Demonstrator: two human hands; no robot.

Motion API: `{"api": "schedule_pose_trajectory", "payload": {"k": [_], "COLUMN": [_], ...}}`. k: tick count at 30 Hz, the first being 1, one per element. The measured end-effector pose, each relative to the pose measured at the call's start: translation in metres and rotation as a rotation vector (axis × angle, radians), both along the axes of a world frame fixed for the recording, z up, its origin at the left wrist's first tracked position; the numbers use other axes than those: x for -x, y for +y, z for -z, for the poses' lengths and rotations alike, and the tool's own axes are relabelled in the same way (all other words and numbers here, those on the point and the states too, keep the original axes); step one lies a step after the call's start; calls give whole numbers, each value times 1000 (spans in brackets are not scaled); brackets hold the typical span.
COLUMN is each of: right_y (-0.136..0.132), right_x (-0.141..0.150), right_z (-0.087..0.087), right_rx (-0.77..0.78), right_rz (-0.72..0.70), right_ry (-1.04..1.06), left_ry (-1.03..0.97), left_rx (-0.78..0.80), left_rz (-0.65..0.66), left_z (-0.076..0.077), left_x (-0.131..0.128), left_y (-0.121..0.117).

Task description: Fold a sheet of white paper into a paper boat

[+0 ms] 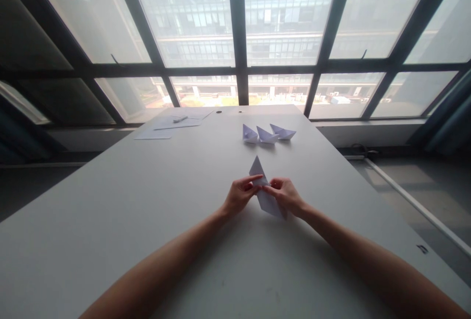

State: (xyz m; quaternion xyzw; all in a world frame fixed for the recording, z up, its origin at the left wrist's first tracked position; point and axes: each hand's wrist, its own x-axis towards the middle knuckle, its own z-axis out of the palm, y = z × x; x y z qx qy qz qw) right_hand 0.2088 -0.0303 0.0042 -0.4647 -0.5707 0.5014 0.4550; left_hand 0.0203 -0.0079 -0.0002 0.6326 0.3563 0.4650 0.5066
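Observation:
A folded white paper piece (258, 169), diamond-shaped with a point toward the window, lies at the middle of the white table (110, 211). My left hand (239, 195) pinches its middle from the left with thumb and fingers closed on it. My right hand (286, 195) pinches the same paper from the right, fingertips nearly meeting those of the left. Beyond the hands stand three finished white paper boats (267, 134) in a row.
Loose white sheets (169, 126) with a small pen-like object (180, 119) lie at the table's far left. Two small dark holes (219, 111) sit near the far edge. Large windows rise behind the table; the floor drops away on the right.

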Motion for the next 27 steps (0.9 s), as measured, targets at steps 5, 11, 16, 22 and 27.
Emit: {"api": "schedule_pose_trajectory", "payload": {"k": [5,11,16,22,27], "right_y": [-2,-4,-5,-3,1], "right_x": [0,1,4,3,-3], "right_z": [-1,-3,-8,-5,-2], "right_rx": [28,27,31,19,-31], "right_rz": [-70,-95,-177,-160,-173], "right_ry": [-30,-40,2,-6,-52], "left_ry": [-34,-125,-150,-97,-140], "left_rx": [13,36,32,18,61], "left_rz": [-33,-68,-126,-78,3], "left_z": [0,0,3,7,6], "left_x": [0,-3,-2,1,0], "left_y": [0,1,5,8,8]}}
